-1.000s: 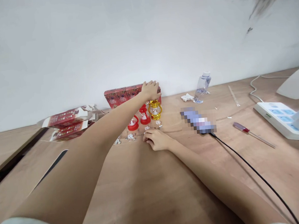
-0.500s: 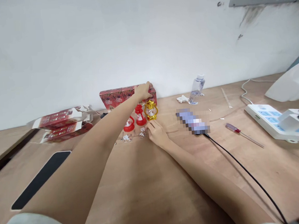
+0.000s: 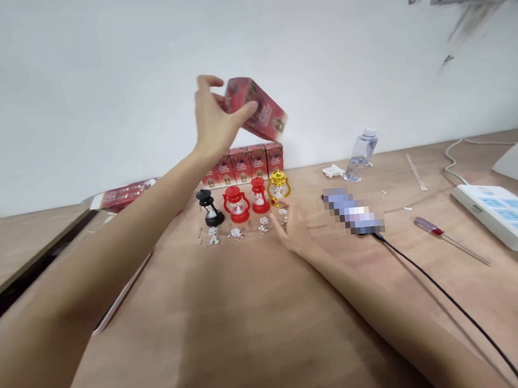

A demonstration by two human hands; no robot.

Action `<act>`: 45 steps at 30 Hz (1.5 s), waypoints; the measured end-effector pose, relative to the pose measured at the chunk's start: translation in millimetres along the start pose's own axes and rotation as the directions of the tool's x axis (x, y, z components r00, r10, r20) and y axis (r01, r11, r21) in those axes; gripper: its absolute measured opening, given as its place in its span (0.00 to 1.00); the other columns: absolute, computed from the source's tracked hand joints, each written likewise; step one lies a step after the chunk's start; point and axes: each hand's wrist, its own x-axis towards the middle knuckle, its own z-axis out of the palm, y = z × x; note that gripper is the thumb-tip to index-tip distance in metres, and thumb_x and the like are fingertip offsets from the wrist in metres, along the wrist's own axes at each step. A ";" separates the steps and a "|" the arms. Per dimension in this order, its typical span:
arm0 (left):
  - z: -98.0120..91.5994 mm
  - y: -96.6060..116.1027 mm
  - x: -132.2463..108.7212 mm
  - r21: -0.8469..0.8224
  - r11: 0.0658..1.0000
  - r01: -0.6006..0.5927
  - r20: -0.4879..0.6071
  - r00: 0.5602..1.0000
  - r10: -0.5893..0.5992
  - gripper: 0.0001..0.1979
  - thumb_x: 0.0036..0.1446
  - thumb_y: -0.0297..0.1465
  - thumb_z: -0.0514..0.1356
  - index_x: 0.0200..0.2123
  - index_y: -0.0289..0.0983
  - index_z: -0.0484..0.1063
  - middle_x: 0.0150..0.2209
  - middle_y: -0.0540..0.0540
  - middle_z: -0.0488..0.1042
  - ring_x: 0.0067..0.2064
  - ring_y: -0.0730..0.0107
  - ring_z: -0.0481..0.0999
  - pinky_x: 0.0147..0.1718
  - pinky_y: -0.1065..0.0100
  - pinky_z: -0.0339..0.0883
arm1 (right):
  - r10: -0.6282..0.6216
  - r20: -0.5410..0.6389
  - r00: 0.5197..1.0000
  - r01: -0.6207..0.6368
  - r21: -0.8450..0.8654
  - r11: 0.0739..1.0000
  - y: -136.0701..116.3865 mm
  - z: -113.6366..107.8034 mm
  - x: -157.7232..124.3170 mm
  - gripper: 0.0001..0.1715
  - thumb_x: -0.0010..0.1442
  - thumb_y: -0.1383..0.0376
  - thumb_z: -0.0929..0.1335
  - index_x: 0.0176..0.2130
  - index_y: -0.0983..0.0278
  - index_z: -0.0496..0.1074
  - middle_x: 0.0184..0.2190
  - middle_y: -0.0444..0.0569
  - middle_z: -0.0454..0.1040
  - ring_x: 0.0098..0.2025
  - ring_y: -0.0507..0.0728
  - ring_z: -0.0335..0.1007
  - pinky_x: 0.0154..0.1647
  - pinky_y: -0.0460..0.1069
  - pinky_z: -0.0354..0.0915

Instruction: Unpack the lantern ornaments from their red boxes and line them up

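Filling the upper half, pale wall; below it, wooden table running up to the wall. Two bare forearms reach in from the lower corners.

Left hand is up off the table, gripping a red box: thumb across the near face, other fingers behind or curled above. Held box is tilted, in front of the wall, raised above a row of upright red boxes standing close together by the wall; left end of the row hidden by the forearm. Right hand sits low near the tabletop, thumb and fingers parted, loosely released; can't tell if the fingertips touch anything.

White power strip at right. Red carton lies flat at left, partly covered by the left arm. Pixelated flat item right of the right hand, black cable at its near end. Clear bottle leaning near the wall. Screwdriver between the pixelated item and the strip.

Four mini lanterns in a line before the boxes: black lantern, wide red lantern, slim red lantern, gold lantern, the last just beside the right hand. Smallest: little whitish parts in front of them, too small to identify.
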 end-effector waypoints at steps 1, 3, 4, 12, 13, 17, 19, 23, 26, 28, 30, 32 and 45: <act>-19.3 1.1 -13.8 -0.075 0.995 0.071 -0.043 0.996 -0.074 0.28 0.49 0.34 0.66 0.49 0.37 0.55 0.35 0.49 0.67 0.37 0.71 0.70 0.40 0.64 0.66 | -0.010 -0.035 0.999 0.012 0.066 0.998 -2.4 -0.8 -2.8 0.24 0.62 0.59 0.61 0.54 0.65 0.55 0.49 0.59 0.66 0.47 0.60 0.65 0.51 0.58 0.63; -54.6 -0.4 -51.1 -0.267 0.939 0.215 -0.001 0.975 -0.223 0.28 0.49 0.35 0.65 0.51 0.39 0.58 0.30 0.52 0.67 0.32 0.73 0.70 0.35 0.66 0.68 | -0.011 -0.064 0.998 0.024 0.201 0.979 -8.3 -0.6 -10.2 0.31 0.60 0.56 0.62 0.58 0.63 0.49 0.55 0.60 0.60 0.48 0.59 0.65 0.52 0.58 0.63; -69.2 -2.7 -72.9 -0.343 0.899 0.273 0.025 0.959 -0.282 0.26 0.49 0.36 0.65 0.50 0.40 0.61 0.29 0.52 0.68 0.31 0.73 0.71 0.34 0.66 0.69 | -0.004 -0.050 0.999 0.017 0.265 0.964 -12.0 0.1 -14.7 0.34 0.60 0.54 0.62 0.59 0.61 0.46 0.58 0.60 0.56 0.50 0.59 0.65 0.52 0.59 0.63; -101.5 -33.7 -211.7 -0.391 0.590 0.707 0.342 0.706 -0.620 0.20 0.44 0.40 0.67 0.39 0.41 0.65 0.36 0.51 0.71 0.36 0.70 0.73 0.33 0.68 0.71 | 0.015 0.265 0.964 -0.170 0.576 0.800 -44.8 -6.2 -42.3 0.49 0.55 0.41 0.62 0.64 0.53 0.35 0.64 0.56 0.48 0.57 0.62 0.61 0.52 0.60 0.65; -99.6 -37.0 -220.5 -0.394 0.598 0.698 0.342 0.715 -0.610 0.21 0.43 0.39 0.68 0.39 0.41 0.64 0.38 0.51 0.70 0.37 0.70 0.73 0.33 0.68 0.71 | 0.021 0.313 0.950 -0.203 0.561 0.803 -46.9 -8.9 -41.7 0.48 0.55 0.42 0.64 0.64 0.53 0.38 0.64 0.56 0.49 0.59 0.62 0.60 0.54 0.60 0.64; -93.5 -50.5 -246.0 -0.450 0.560 0.696 0.424 0.718 -0.552 0.26 0.39 0.36 0.70 0.39 0.42 0.61 0.42 0.50 0.68 0.41 0.68 0.72 0.35 0.68 0.70 | 0.121 0.488 0.865 -0.369 0.452 0.812 -52.3 -16.2 -34.6 0.39 0.55 0.49 0.68 0.60 0.57 0.54 0.60 0.55 0.59 0.60 0.63 0.59 0.57 0.60 0.61; -92.4 -57.0 -254.0 -0.481 0.493 0.725 0.506 0.688 -0.520 0.23 0.43 0.38 0.69 0.39 0.42 0.60 0.42 0.49 0.68 0.44 0.66 0.72 0.38 0.66 0.70 | 0.228 0.536 0.813 -0.483 0.402 0.778 -53.7 -16.4 -31.7 0.34 0.55 0.51 0.69 0.57 0.58 0.58 0.55 0.53 0.65 0.54 0.62 0.66 0.53 0.59 0.64; -92.6 -64.2 -259.4 -0.497 0.415 0.762 0.586 0.647 -0.487 0.17 0.51 0.39 0.63 0.42 0.43 0.62 0.46 0.47 0.68 0.47 0.64 0.71 0.43 0.63 0.68 | 0.388 0.529 0.754 -0.629 0.415 0.657 -53.4 -12.9 -30.7 0.28 0.56 0.51 0.67 0.52 0.59 0.61 0.43 0.48 0.73 0.41 0.58 0.72 0.43 0.55 0.68; -92.6 -64.9 -259.1 -0.507 0.410 0.759 0.583 0.652 -0.485 0.17 0.49 0.37 0.65 0.40 0.43 0.63 0.45 0.47 0.69 0.44 0.66 0.71 0.42 0.64 0.68 | 0.392 0.533 0.750 -0.632 0.403 0.662 -52.6 -12.7 -32.1 0.25 0.56 0.52 0.68 0.50 0.58 0.62 0.40 0.46 0.72 0.40 0.57 0.71 0.42 0.53 0.68; -92.7 -64.4 -259.5 -0.515 0.404 0.756 0.584 0.654 -0.481 0.18 0.47 0.36 0.65 0.39 0.43 0.62 0.44 0.47 0.69 0.42 0.67 0.72 0.40 0.64 0.67 | 0.382 0.548 0.744 -0.623 0.362 0.693 -53.4 -14.5 -33.1 0.24 0.56 0.52 0.67 0.50 0.58 0.62 0.39 0.46 0.72 0.39 0.57 0.71 0.41 0.53 0.68; -93.2 -63.3 -260.3 -0.503 0.409 0.761 0.584 0.648 -0.489 0.19 0.45 0.34 0.66 0.39 0.43 0.62 0.43 0.47 0.69 0.41 0.66 0.72 0.38 0.64 0.68 | 0.354 0.552 0.754 -0.586 0.324 0.742 -55.5 -17.1 -33.9 0.25 0.57 0.52 0.67 0.51 0.57 0.61 0.40 0.47 0.72 0.40 0.58 0.71 0.42 0.55 0.68; -94.3 -61.2 -261.0 -0.490 0.427 0.760 0.565 0.650 -0.509 0.21 0.42 0.32 0.66 0.39 0.43 0.62 0.44 0.46 0.70 0.40 0.66 0.73 0.37 0.65 0.68 | 0.299 0.521 0.799 -0.499 0.299 0.813 -58.6 -19.7 -34.4 0.26 0.57 0.52 0.67 0.52 0.57 0.61 0.44 0.49 0.71 0.44 0.60 0.70 0.47 0.58 0.67; -95.4 -52.3 -254.9 -0.414 0.534 0.737 0.439 0.676 -0.592 0.21 0.37 0.28 0.64 0.38 0.41 0.65 0.42 0.46 0.74 0.39 0.66 0.74 0.39 0.64 0.69 | 0.176 0.364 0.915 -0.288 0.280 0.916 -58.8 -20.1 -42.5 0.29 0.55 0.53 0.69 0.53 0.57 0.61 0.48 0.53 0.70 0.52 0.63 0.67 0.55 0.62 0.63</act>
